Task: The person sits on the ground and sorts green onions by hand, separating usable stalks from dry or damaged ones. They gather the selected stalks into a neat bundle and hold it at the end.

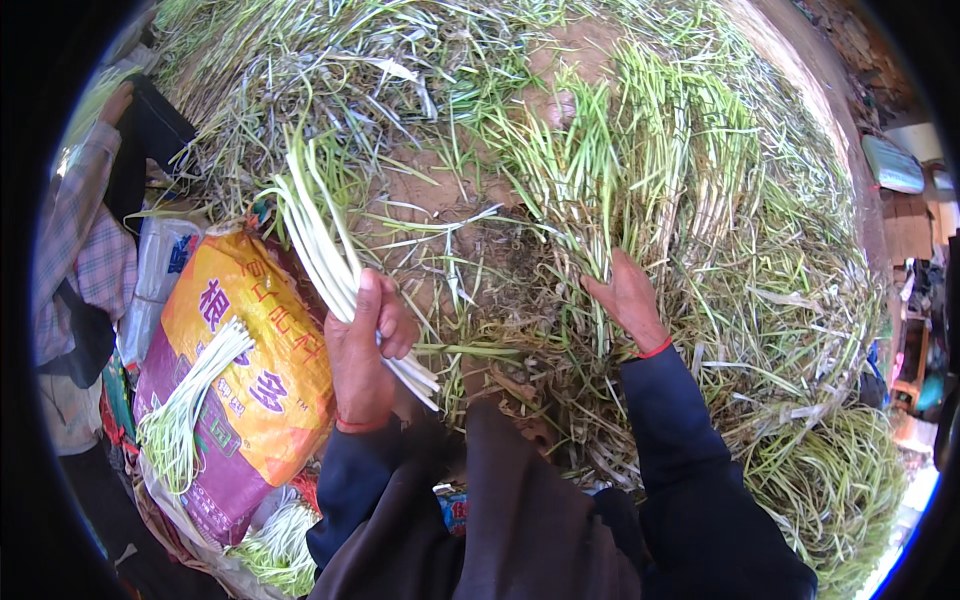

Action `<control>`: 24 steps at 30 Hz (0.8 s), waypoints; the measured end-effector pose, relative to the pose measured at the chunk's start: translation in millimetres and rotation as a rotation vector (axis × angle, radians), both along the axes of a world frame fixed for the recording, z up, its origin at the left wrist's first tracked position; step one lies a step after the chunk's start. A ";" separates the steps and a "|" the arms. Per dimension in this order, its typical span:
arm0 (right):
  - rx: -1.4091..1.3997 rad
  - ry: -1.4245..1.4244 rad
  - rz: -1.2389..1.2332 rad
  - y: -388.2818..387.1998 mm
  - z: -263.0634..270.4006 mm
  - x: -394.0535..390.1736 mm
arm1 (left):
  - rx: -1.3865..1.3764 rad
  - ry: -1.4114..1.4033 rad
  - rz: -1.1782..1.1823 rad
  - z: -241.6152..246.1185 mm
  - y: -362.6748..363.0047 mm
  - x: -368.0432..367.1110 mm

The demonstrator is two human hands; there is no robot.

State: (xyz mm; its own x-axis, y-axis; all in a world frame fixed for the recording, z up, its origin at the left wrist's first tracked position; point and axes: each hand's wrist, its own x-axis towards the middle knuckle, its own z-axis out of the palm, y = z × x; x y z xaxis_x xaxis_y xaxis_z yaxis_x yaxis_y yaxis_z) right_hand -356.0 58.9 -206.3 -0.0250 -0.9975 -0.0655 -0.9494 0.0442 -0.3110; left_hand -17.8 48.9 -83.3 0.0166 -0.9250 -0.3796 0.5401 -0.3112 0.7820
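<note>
My left hand (369,337) is closed around a small bunch of cleaned allium stalks (319,232), which look like chives. Their white ends stick out below the fist and the pale green tops point up and away. On the right, my right hand (628,300) reaches to the lower ends of uncleaned green stalks (592,165) lying on the ground. Its thumb stands apart from the fingers, whose tips are partly hidden among the stems. Dry brown leaves still cling to that pile.
To my left, a cleaned bundle (199,397) lies on an orange and purple printed woven sack (277,300). More cleaned stalks (281,544) rest below it. Another person's plaid sleeve (82,217) shows at far left. Straw-like leaf litter (360,97) and a green heap (825,487) surround me.
</note>
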 end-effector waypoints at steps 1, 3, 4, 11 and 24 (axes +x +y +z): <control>-0.013 -0.054 -0.044 -0.4 3.4 -2.2 | 0.003 0.003 0.008 0.0 0.2 -0.9; -0.073 -0.167 -0.107 -5.8 8.5 -5.8 | 0.017 -0.019 -0.006 -0.1 -0.4 -2.4; -0.147 -0.055 -0.123 -9.1 9.5 -7.2 | 0.017 -0.009 -0.007 0.4 -0.5 -2.3; 0.041 -0.014 -0.257 -48.0 -16.4 13.2 | -0.001 -0.005 -0.013 0.5 -1.0 -2.8; -0.074 0.322 -0.054 -45.8 -54.9 148.8 | -0.003 -0.023 -0.063 -3.0 -3.1 -12.9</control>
